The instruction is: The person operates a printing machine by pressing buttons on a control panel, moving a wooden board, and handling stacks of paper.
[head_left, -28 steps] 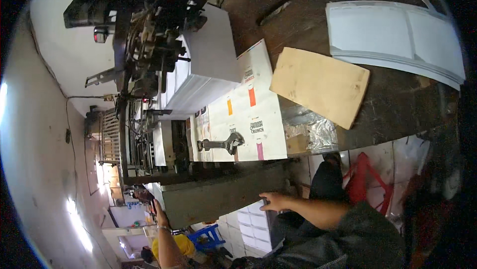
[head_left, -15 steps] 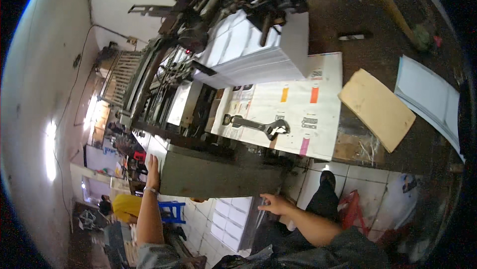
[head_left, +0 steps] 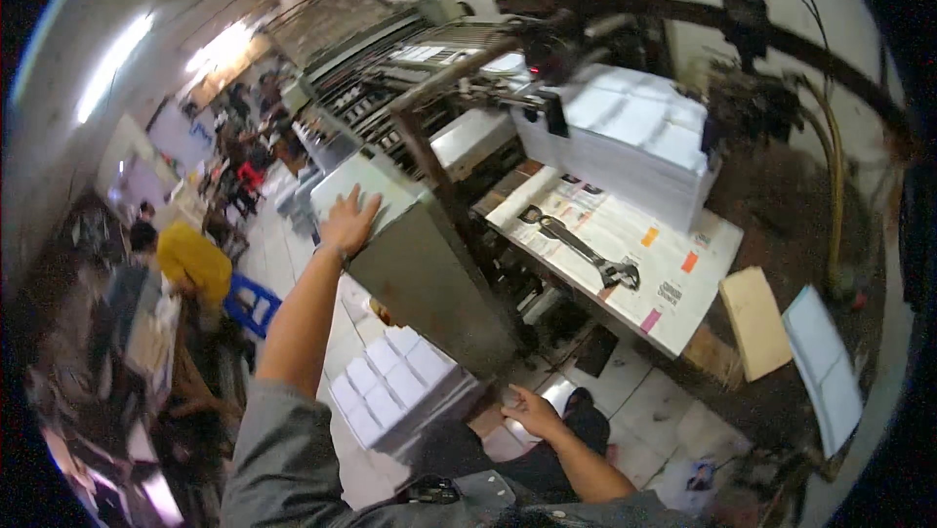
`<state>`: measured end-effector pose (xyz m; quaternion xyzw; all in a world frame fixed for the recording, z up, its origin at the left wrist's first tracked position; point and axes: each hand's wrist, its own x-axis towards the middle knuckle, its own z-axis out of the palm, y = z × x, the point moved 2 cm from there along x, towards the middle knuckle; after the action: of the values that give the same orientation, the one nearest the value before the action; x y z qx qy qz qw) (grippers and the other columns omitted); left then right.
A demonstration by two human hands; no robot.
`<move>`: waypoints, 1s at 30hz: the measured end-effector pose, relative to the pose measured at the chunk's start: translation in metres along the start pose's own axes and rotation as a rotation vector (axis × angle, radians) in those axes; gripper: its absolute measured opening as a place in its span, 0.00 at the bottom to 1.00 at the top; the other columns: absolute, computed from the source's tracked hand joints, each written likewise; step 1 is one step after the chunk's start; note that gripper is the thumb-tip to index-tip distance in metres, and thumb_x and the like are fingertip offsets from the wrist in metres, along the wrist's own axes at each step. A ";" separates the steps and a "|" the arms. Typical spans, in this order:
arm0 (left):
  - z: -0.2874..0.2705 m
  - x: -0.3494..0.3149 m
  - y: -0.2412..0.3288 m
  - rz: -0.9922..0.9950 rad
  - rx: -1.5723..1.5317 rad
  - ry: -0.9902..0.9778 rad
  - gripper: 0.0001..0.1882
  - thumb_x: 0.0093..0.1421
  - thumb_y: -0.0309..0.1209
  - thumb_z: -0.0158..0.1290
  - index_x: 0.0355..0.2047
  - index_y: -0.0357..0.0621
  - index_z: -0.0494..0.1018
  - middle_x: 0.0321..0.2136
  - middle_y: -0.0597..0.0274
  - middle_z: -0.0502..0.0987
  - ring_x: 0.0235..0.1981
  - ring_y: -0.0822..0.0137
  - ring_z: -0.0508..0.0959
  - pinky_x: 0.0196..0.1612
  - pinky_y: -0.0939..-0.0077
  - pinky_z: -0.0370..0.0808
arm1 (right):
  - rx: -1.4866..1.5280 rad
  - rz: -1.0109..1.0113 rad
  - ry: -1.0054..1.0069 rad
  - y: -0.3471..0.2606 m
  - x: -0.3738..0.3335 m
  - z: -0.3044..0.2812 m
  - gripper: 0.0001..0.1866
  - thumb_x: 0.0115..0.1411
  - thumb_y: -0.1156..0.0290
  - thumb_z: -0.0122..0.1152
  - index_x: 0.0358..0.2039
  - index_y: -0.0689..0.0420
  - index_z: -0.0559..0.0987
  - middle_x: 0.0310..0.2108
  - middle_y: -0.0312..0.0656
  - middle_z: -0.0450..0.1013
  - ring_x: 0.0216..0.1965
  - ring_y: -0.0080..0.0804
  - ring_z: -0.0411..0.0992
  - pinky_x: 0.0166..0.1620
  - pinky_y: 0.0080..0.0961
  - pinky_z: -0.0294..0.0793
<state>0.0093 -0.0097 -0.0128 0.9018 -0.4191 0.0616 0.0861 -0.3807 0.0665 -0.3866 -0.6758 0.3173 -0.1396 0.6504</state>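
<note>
My left hand (head_left: 349,221) lies with spread fingers on the top of a grey-green machine cabinet (head_left: 429,274). Low in front of my body, my right hand (head_left: 535,413) has its fingers curled together; a small dark thing shows at their tips, too blurred to name. Just left of that hand, a stack of white printed sheets (head_left: 400,382) stands low by the cabinet. Beyond the cabinet, a dark adjustable wrench (head_left: 586,250) rests on a printed sheet (head_left: 673,318) covering a board. A tall stack of white paper (head_left: 625,167) stands behind the wrench.
A printing machine (head_left: 390,60) with rollers and bars stretches away behind the cabinet. To the right lie a tan pad (head_left: 754,323) and pale blue sheets (head_left: 823,367). At the left, a person in yellow (head_left: 195,260) is beside a blue stool (head_left: 252,304). White floor tiles (head_left: 634,401) show below.
The view has turned and levelled, bringing more of the machine into sight. My left hand has come over the cabinet top with fingers spread. My right hand stays low, fingers curled.
</note>
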 end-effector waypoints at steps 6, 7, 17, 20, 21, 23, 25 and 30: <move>-0.012 -0.018 0.013 -0.081 -0.039 -0.018 0.51 0.58 0.77 0.33 0.74 0.62 0.49 0.74 0.43 0.45 0.74 0.43 0.48 0.72 0.39 0.40 | -0.911 -0.003 0.031 -0.024 -0.111 -0.050 0.39 0.58 0.40 0.62 0.65 0.46 0.69 0.62 0.45 0.69 0.68 0.49 0.58 0.68 0.71 0.38; -0.011 -0.018 0.013 -0.084 -0.046 -0.019 0.52 0.58 0.77 0.33 0.74 0.62 0.49 0.74 0.43 0.45 0.74 0.43 0.47 0.72 0.39 0.40 | -0.929 -0.011 0.054 -0.013 -0.120 -0.053 0.38 0.58 0.40 0.62 0.64 0.45 0.71 0.62 0.43 0.69 0.68 0.49 0.58 0.68 0.71 0.36; -0.010 -0.024 0.018 -0.074 -0.097 -0.013 0.53 0.55 0.78 0.35 0.74 0.62 0.49 0.74 0.42 0.44 0.74 0.40 0.46 0.73 0.43 0.35 | -0.760 -0.156 0.310 0.003 -0.125 -0.055 0.32 0.55 0.41 0.65 0.55 0.46 0.80 0.57 0.42 0.75 0.65 0.43 0.63 0.68 0.60 0.45; -0.010 -0.024 0.009 -0.081 -0.075 0.010 0.53 0.55 0.79 0.34 0.74 0.63 0.51 0.73 0.42 0.47 0.73 0.39 0.48 0.73 0.41 0.38 | -0.731 -0.152 0.295 -0.004 -0.125 -0.051 0.31 0.55 0.42 0.65 0.54 0.47 0.81 0.56 0.42 0.75 0.65 0.43 0.64 0.68 0.59 0.45; -0.011 -0.024 0.010 -0.076 -0.079 0.011 0.53 0.55 0.79 0.34 0.74 0.63 0.50 0.73 0.42 0.47 0.73 0.40 0.48 0.73 0.41 0.38 | -0.738 -0.151 0.299 -0.002 -0.125 -0.051 0.31 0.55 0.43 0.65 0.54 0.47 0.81 0.56 0.42 0.75 0.65 0.43 0.64 0.68 0.59 0.45; -0.011 -0.024 0.013 -0.071 -0.095 0.001 0.53 0.56 0.78 0.35 0.74 0.62 0.50 0.73 0.42 0.46 0.74 0.40 0.47 0.73 0.41 0.36 | -0.752 -0.150 0.306 0.004 -0.125 -0.053 0.30 0.55 0.43 0.65 0.53 0.47 0.81 0.56 0.42 0.75 0.65 0.43 0.64 0.68 0.59 0.45; -0.018 -0.030 0.017 -0.071 -0.121 -0.022 0.52 0.57 0.76 0.35 0.74 0.61 0.50 0.74 0.43 0.44 0.74 0.41 0.45 0.73 0.42 0.34 | -0.757 -0.151 0.305 0.004 -0.125 -0.054 0.30 0.55 0.44 0.65 0.53 0.47 0.81 0.56 0.42 0.75 0.65 0.43 0.64 0.68 0.59 0.45; -0.017 -0.032 0.014 -0.082 -0.117 -0.020 0.51 0.58 0.75 0.36 0.74 0.60 0.51 0.73 0.43 0.46 0.74 0.41 0.46 0.73 0.42 0.34 | -0.745 -0.141 0.293 0.002 -0.126 -0.052 0.30 0.55 0.44 0.65 0.53 0.47 0.81 0.56 0.41 0.75 0.65 0.43 0.64 0.68 0.59 0.45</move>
<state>-0.0225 0.0088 -0.0008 0.9121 -0.3855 0.0246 0.1372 -0.5081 0.1020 -0.3549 -0.8582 0.3884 -0.1543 0.2980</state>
